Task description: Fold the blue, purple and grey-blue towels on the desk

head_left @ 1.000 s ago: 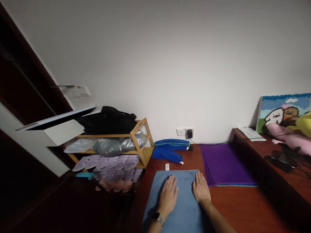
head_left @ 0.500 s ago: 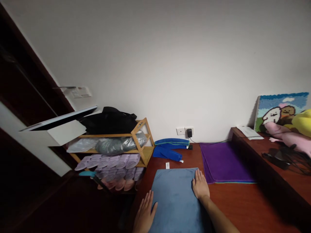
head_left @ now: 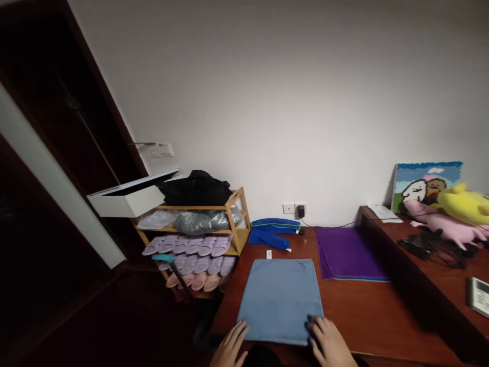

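Observation:
A blue-grey cloth (head_left: 282, 300) lies flat on the reddish-brown wooden table (head_left: 367, 311), with a white tag (head_left: 269, 254) showing past its far edge. At its near left corner is my left hand (head_left: 229, 347), fingers stretched forward and thumb apart. My right hand (head_left: 331, 344) rests by the near right corner, its fingertips on the cloth and slightly bent, thumb spread away. Neither hand visibly grips anything. Purple cloths (head_left: 353, 255) lie stacked to the right. Toward the wall is a folded blue cloth (head_left: 269, 238) with a green edge.
A wooden rack (head_left: 239, 224) on the left holds a black bag (head_left: 196, 188) and rows of slippers (head_left: 206, 246). A charger (head_left: 301, 211) is plugged into the wall. On the raised surface at right sit plush toys (head_left: 462, 204), tangled cables (head_left: 435, 250) and a picture (head_left: 428, 183).
Both hands have drawn back toward me, the right one from the far right corner to the near one. The cloth's near edge now shows. The view has shifted.

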A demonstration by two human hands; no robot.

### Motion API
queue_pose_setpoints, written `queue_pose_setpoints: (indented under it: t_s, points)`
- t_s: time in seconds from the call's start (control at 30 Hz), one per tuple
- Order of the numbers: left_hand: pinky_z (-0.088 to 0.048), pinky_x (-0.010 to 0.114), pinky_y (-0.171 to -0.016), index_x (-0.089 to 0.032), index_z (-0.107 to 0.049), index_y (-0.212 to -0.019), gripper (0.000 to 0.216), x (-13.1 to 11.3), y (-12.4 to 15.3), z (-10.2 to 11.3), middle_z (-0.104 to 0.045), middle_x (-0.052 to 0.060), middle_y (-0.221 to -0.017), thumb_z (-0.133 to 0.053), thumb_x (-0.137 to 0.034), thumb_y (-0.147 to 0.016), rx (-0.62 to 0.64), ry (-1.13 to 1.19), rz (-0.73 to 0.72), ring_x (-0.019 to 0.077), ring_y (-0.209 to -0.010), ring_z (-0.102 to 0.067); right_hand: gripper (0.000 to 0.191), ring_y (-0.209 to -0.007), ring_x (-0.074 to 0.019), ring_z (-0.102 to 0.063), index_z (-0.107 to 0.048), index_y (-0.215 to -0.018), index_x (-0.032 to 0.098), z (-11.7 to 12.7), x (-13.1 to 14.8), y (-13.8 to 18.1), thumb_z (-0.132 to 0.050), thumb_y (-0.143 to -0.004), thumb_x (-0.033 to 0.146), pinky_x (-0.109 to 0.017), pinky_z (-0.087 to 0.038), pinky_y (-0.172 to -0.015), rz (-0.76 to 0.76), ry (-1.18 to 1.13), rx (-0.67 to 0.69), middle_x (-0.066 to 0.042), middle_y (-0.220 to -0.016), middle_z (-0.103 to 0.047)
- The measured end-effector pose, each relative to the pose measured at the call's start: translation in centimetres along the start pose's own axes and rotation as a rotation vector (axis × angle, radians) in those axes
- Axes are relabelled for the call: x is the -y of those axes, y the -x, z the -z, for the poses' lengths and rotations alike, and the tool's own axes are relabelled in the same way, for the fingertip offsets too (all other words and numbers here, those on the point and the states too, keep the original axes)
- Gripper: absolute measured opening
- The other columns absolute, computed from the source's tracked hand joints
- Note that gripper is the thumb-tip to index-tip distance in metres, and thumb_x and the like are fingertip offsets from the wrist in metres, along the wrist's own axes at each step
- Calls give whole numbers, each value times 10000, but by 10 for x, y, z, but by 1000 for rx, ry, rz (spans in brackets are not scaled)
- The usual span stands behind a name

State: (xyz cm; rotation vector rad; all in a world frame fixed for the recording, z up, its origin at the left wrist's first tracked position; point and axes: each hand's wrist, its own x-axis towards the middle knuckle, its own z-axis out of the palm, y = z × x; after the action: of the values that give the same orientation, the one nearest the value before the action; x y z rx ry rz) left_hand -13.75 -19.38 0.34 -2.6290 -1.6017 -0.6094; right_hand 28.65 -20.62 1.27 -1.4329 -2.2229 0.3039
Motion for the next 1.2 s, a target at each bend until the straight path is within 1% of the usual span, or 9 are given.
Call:
queue_pose_setpoints:
  t_s: [0.13,0.27,0.4,0.57,0.7,0.8,0.93,1.1,1.2]
  points:
    - [-569,380,-1056,-368,-716,-1232,438,-1,-4,11,-746,4,-1266,-390,-247,-965,3,42,74,235,-1207,-680,609,-1376,-247,-520,-529,-1474,346,11,6,39,-570,-874,249,-370,-407,-1170,-13,-17,115,-35,-1520,-554]
    - [-613,392,-972,-361,-767,-1083,436,-10,-7,28,-792,22,-1074,-361,-256,-961,-15,43,76,247,-1059,-734,543,-1270,-216,-603,-642,-1344,372,31,22,40,-432,-904,134,-333,-446,-1114,-86,-60,86,-4,-1379,-667]
    - [-619,351,-936,-353,-769,-1027,383,-21,-14,55,-795,28,-1042,-391,-405,-991,-197,118,137,238,-1018,-745,424,-1102,-209,-677,-712,-1193,357,56,36,33,-397,-961,194,-306,-510,-998,-20,-155,21,-4,-1188,-740]
    - [-605,378,-941,-287,-757,-1053,454,-42,-57,130,-800,43,-1074,-528,-651,-909,-460,412,317,259,-1020,-743,382,-1094,-252,-691,-729,-1194,301,132,46,-2,-444,-1002,469,-372,-522,-1015,4,-306,-236,-74,-1175,-755]
    - [-597,392,-940,-186,-728,-1077,553,-55,-113,196,-789,100,-1102,-613,-679,-852,-614,714,349,267,-1037,-736,446,-1056,-255,-698,-755,-1124,269,206,53,-45,-552,-929,614,-353,-549,-960,-57,-434,-396,-80,-1146,-764]
    - [-574,396,-980,-167,-719,-1099,545,-50,-155,215,-782,121,-1136,-657,-643,-842,-639,786,339,265,-1074,-728,499,-950,-233,-701,-755,-1096,241,233,45,-76,-598,-879,662,-315,-566,-854,-108,-494,-458,-70,-1070,-774]
    - [-580,391,-950,-157,-717,-1123,543,-27,-204,187,-786,133,-1131,-605,-627,-876,-497,713,356,265,-1057,-737,530,-869,-221,-704,-745,-1098,210,210,5,-115,-582,-876,663,-304,-564,-785,-183,-517,-444,-66,-1013,-781]
    - [-588,351,-849,-168,-743,-918,384,11,-247,99,-813,124,-982,-619,-529,-876,-336,620,435,262,-949,-765,505,-1066,-253,-710,-742,-1116,182,128,-55,-166,-425,-947,538,-335,-548,-932,-307,-337,-279,-103,-1149,-772]
    - [-559,317,-765,-187,-718,-763,260,29,-256,43,-810,102,-855,-659,-416,-872,-233,516,522,255,-864,-768,434,-1053,-252,-722,-753,-1082,182,77,-75,-185,-401,-947,397,-333,-543,-928,-385,-253,-197,-106,-1108,-785]
